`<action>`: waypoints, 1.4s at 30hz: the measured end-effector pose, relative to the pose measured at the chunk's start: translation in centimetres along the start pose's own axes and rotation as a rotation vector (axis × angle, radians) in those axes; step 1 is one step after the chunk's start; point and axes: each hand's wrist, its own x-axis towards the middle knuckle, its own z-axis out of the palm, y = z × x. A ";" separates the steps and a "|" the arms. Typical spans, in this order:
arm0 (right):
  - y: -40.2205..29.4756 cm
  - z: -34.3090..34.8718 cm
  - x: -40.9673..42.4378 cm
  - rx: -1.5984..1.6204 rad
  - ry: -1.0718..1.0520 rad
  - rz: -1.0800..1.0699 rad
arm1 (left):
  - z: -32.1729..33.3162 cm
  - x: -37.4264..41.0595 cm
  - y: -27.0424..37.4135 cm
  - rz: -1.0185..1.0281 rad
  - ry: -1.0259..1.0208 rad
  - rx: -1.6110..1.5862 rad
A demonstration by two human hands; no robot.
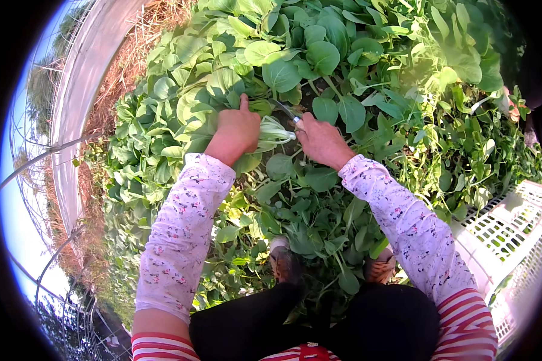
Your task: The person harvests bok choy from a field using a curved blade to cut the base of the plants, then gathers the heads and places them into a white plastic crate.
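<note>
My left hand (239, 131) is closed over a head of bok choy (274, 132), its index finger stretched out across the leaves. The pale stalks and whitish base of that head stick out on the right side of the hand, pointing at my right hand (324, 141). In my right hand is a small knife with a light handle (300, 125) and a metal collar. Its thin curved blade (282, 108) points up and left, just beyond the stalks. Broad-leaved greens (282, 74) crowd around both hands, with dark soil showing between some plants.
A white slatted plastic crate (501, 234) stands at the right. Part of another person's hand (510, 106) shows among the plants at far right. Plastic sheeting (79, 76), dry straw (122, 67) and metal hoops (54, 150) line the left. My shoes (283, 261) stand among low greens.
</note>
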 end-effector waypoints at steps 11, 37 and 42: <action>1.5 5.8 6.1 0.074 -0.072 0.115 | 3.4 -0.5 -2.9 -0.070 0.007 -0.105; 1.0 3.6 5.5 0.149 0.165 0.135 | 3.5 -0.1 -2.3 0.102 0.258 -0.002; -0.2 4.3 7.3 0.005 0.123 0.032 | 1.2 2.3 -2.8 0.126 0.307 0.089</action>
